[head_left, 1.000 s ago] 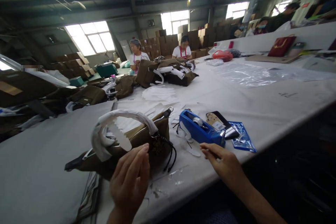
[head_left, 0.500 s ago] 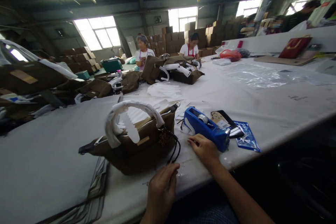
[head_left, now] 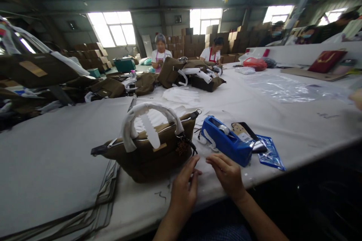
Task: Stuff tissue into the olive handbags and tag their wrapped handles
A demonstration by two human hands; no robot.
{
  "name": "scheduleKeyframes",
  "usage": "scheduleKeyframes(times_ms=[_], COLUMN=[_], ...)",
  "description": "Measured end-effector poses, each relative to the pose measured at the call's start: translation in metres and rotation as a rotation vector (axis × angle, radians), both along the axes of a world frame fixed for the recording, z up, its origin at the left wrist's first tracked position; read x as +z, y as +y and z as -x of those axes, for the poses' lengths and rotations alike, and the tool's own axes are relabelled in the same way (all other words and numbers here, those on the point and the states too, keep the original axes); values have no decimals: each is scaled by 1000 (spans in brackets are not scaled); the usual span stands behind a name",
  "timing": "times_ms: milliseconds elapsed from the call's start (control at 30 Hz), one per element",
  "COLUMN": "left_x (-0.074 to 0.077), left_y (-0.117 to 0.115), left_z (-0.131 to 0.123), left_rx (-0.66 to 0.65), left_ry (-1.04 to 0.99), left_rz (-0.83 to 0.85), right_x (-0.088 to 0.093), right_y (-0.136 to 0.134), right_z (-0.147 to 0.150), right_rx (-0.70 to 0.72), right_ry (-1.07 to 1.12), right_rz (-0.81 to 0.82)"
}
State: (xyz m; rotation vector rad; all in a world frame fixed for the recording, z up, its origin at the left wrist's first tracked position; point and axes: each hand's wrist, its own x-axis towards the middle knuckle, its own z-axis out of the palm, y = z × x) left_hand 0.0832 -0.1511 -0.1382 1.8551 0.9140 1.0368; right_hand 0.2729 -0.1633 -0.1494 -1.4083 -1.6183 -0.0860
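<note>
A brown handbag (head_left: 147, 162) stands upright on the table, its handles (head_left: 128, 130) wrapped in white. A black cord and a brown charm (head_left: 181, 147) hang at its right side. My left hand (head_left: 183, 186) is by the cord, fingers pressed together; the cord's lower part is hidden behind them. Facing it, my right hand (head_left: 226, 175) is closed, fingertips pinched, just in front of a blue tape dispenser (head_left: 226, 141). Whatever either hand holds is too small or hidden to name.
Beside the dispenser lie a dark card-like item (head_left: 246, 131) and a blue-edged plastic pouch (head_left: 270, 154). More brown bags (head_left: 169, 73) and white paper pieces (head_left: 181, 96) are farther back. Two people sit across the table. Part of another person's hand (head_left: 356, 98) shows at the right edge.
My left hand has moved up to the cord and closer to my right hand. The cord's loop no longer hangs free in view. Another person's hand has appeared at the right edge.
</note>
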Motion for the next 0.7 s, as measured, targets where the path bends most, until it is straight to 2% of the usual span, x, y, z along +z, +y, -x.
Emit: scheduleKeyframes(times_ms=[100, 200, 300, 400, 467, 567, 633, 700], left_x=[-4, -9, -6, 2, 6, 5, 1, -3], left_y=[8, 15, 15, 6, -2, -12, -15, -16], left_z=[-15, -21, -17, -6, 5, 25, 39, 49], left_rx=[-91, -73, -82, -124, -133, -120, -71, -5], left_ry=[-14, -13, -38, -89, -68, 35, 110, 167], left_rz=[11, 11, -9, 9, 63, 93, 45, 8], right_x=[5, 22, 43, 59, 62, 57, 51, 45], right_y=[0, -3, -17, -37, -49, -60, -62, -62], right_z=[3, 16, 39, 52, 46, 16, -5, -16], right_rx=[32, 117, 354, 536, 476, 215, 61, -89], right_ry=[7, 7, 37, 249, 430, 594, 586, 476], right_rz=[2, -32, -59, -33, 2, 63, 124, 167])
